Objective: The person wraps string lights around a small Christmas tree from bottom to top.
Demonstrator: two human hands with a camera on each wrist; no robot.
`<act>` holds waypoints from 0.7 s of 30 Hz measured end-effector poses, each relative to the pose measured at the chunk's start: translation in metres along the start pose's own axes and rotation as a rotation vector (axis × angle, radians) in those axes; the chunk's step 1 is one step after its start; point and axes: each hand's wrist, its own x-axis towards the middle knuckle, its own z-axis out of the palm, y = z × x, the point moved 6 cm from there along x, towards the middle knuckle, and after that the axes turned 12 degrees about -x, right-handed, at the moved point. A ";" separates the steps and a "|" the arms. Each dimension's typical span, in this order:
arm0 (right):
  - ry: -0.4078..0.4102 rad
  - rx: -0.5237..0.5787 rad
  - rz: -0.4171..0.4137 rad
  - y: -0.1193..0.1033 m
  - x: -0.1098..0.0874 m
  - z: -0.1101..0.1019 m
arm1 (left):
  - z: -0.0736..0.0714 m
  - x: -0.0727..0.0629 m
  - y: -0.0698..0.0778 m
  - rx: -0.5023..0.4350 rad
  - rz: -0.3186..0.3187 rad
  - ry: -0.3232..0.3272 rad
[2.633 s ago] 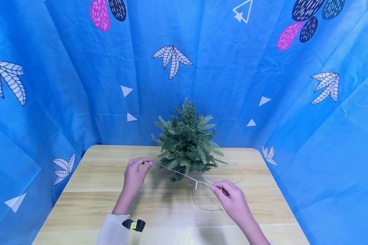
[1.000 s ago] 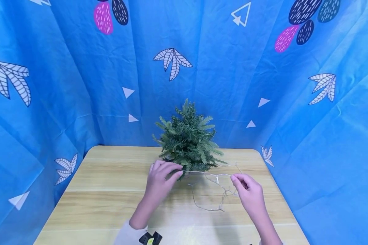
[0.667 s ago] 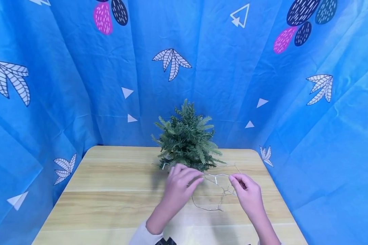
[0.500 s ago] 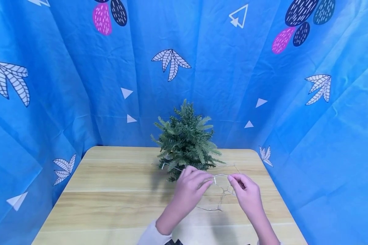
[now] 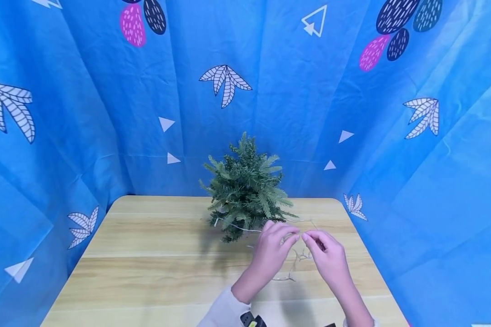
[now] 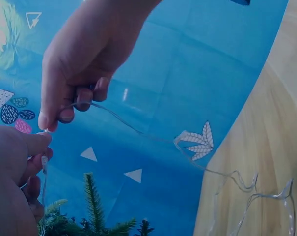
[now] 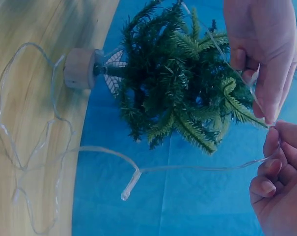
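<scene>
A clear string of fairy lights (image 7: 202, 168) runs between both hands, in front of a small artificial Christmas tree (image 5: 245, 190). My left hand (image 5: 272, 247) pinches the wire between thumb and fingertips. Close beside it, my right hand (image 5: 329, 254) pinches the same wire, fingertips almost meeting the left ones. From the left hand, one stretch of wire leads back to the tree's lower left branches. Past the right hand, the rest trails down to loose loops on the table. A small bulb (image 7: 131, 186) hangs from the wire in the right wrist view.
The tree stands on a round wooden base (image 7: 79, 69) near the back of the light wooden table (image 5: 147, 263). Loose wire loops lie right of the tree. A patterned blue cloth (image 5: 294, 100) surrounds the back and sides.
My left hand has moved right from the tree's left side along the wire to my right hand. My right hand moved right and slightly back earlier, then stayed nearly still.
</scene>
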 end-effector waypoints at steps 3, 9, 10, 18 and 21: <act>0.026 -0.077 -0.095 -0.003 0.004 -0.004 | 0.001 0.003 -0.001 0.041 -0.005 0.001; 0.172 -0.319 -0.440 -0.010 0.012 -0.018 | 0.006 0.007 -0.001 0.121 0.017 0.000; 0.193 -0.344 -0.499 -0.010 0.013 -0.020 | 0.007 0.007 -0.002 0.131 0.016 0.001; 0.337 -0.437 -0.854 -0.015 0.028 -0.034 | 0.007 0.006 -0.009 0.107 -0.039 0.009; 0.371 -0.457 -0.953 -0.019 0.037 -0.040 | 0.007 0.006 -0.010 0.082 -0.050 0.030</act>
